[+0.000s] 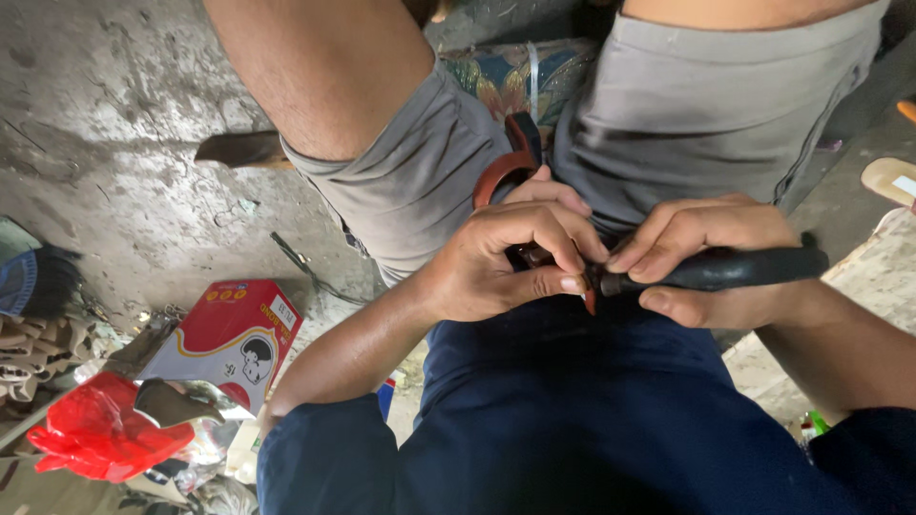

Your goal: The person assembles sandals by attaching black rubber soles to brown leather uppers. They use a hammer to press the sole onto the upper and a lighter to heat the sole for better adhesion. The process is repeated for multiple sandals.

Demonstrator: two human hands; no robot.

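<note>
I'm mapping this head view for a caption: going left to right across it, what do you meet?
Red plastic bag → red and white box → left hand pinching a reddish-brown curved piece → right hand → black tool handle → pale sandal at the right edge.

left hand [506, 257]: centre frame, fingers curled, thumb and forefinger pinched | right hand [711, 262]: centre-right, fist-like grip, forearm entering from lower right

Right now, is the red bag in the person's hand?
No, the red bag lies on the floor, while the right hand holds a black-handled tool.
</note>
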